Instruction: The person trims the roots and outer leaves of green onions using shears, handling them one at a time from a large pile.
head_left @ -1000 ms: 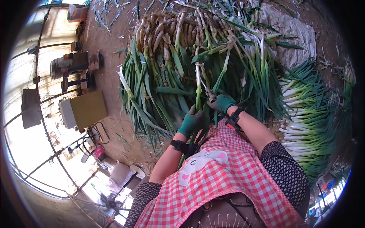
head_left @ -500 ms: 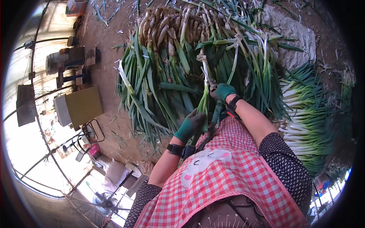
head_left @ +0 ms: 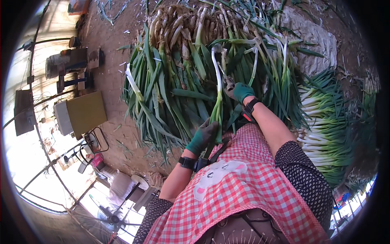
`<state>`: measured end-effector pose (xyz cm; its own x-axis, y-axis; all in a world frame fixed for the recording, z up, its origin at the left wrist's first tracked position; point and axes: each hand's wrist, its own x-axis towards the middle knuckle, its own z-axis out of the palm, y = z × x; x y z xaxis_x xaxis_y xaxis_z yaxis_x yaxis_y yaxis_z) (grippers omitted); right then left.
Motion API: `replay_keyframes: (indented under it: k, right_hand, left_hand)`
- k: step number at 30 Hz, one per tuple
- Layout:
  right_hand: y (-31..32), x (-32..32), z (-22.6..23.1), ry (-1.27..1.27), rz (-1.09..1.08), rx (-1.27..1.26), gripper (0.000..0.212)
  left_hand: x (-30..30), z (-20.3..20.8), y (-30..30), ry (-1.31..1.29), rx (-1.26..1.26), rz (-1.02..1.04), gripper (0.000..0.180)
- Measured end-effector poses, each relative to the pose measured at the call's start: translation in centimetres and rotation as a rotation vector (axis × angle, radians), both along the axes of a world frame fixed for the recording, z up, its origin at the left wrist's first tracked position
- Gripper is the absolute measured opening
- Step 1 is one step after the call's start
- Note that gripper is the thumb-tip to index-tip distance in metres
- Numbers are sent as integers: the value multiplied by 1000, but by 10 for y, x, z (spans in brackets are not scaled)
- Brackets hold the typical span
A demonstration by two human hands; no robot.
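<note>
My left hand [head_left: 204,137] is closed around the green leaves of a long green onion [head_left: 218,91], which points away from me. Its white stalk shows clean and smooth, up to the pale root end. Just right of the stalk, my right hand [head_left: 239,90], also gloved in green and dark grey, is closed on a small dark tool with a thin nozzle-like tip [head_left: 223,70]. That tip lies close beside the stalk; I cannot tell whether they touch. Beneath both hands spreads a big heap of untrimmed green onions [head_left: 162,77], their soil-covered roots at the far side.
Cleaned green onions [head_left: 321,134] lie stacked in a row on the right. A pale sheet [head_left: 310,38] covers ground at the far right. On the left stand a box [head_left: 83,114] and a metal-framed cart [head_left: 95,142]; a fan [head_left: 113,217] is at lower left.
The loose brownish skin around the held onion's upper stalk is gone, leaving it white. My right hand has shifted slightly right, and the tool's tip has drawn off the stalk a little.
</note>
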<state>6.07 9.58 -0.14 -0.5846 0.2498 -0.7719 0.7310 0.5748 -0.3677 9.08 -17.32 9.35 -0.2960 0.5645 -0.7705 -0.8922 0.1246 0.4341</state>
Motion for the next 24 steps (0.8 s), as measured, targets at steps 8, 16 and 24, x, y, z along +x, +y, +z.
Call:
replay_keyframes:
  k: [8,16,24]
  right_hand:
    - [-13,46,-25,320,-151,-325,40]
    - [161,108,60,446,-69,234,53]
    - [162,84,33,234,-43,218,68]
  left_hand:
    - [-18,24,66,482,-57,-501,65]
    - [-238,-46,-31,1127,-1435,-479,107]
    - [-279,-62,-58,913,-1432,-715,63]
